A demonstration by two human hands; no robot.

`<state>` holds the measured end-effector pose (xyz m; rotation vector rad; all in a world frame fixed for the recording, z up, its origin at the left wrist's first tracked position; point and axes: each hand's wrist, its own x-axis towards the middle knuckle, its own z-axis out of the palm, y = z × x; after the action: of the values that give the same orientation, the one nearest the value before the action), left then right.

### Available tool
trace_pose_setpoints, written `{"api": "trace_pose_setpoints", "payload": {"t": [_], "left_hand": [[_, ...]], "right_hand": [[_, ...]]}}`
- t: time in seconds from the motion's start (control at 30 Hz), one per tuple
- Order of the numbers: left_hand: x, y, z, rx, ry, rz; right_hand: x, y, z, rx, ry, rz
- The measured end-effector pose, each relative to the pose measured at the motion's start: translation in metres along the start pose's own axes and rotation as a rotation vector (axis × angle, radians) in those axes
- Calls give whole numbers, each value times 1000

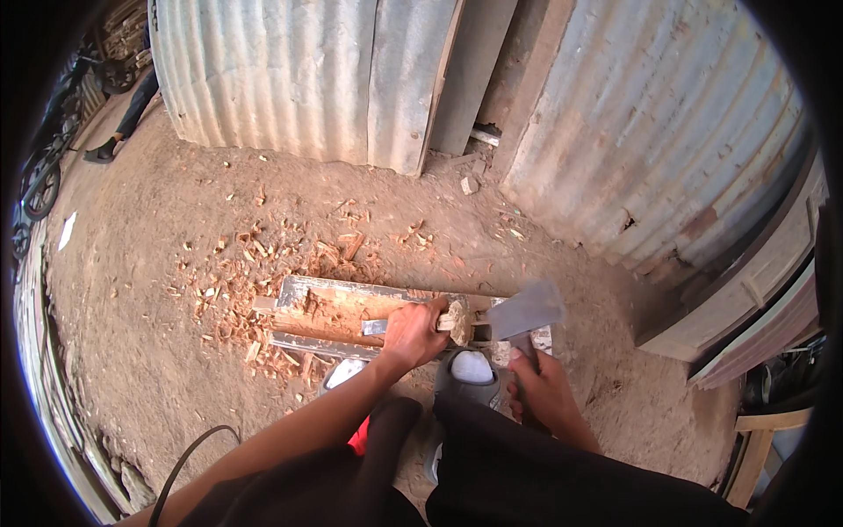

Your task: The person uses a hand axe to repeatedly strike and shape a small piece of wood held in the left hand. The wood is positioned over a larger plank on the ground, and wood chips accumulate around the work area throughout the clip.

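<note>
My left hand (pixel 413 334) is closed round a chisel (pixel 373 327), its flat metal blade low in a hollowed, pale wooden piece (pixel 328 307) with grey weathered edges. The chisel's frayed, battered wooden end (pixel 457 321) sticks out to the right of my fist. My right hand (pixel 540 395) grips the handle of a hammer or hatchet, whose motion-blurred grey head (pixel 527 309) is raised just right of the chisel's end. My shoes (pixel 470 367) are close against the near side of the wood.
Wood chips (pixel 250 246) are scattered over the dirt ground (pixel 140 263). Corrugated metal sheets (pixel 272 70) stand beyond. Leaning boards (pixel 755 290) are at the right. At the far left are bicycle or motorbike wheels (pixel 39 189), another person's leg (pixel 132 119) and a dark cable (pixel 198 443) lower down.
</note>
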<state>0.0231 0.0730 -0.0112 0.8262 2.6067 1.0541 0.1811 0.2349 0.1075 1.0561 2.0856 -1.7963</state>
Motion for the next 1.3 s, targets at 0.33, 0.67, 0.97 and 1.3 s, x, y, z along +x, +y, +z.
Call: {"api": "trace_pose_setpoints", "payload": {"t": [0.33, 0.67, 0.97, 1.3], "left_hand": [[-1, -4, 0, 11, 7, -23], [-12, -16, -4, 113, -91, -47], [-9, 29, -32, -56, -177, 40], [10, 28, 14, -337, -23, 245]], "right_hand": [[-2, 0, 18, 119, -12, 10], [4, -7, 27, -60, -128, -84], [-25, -32, 17, 32, 14, -51], [-53, -56, 4, 80, 101, -103]]}}
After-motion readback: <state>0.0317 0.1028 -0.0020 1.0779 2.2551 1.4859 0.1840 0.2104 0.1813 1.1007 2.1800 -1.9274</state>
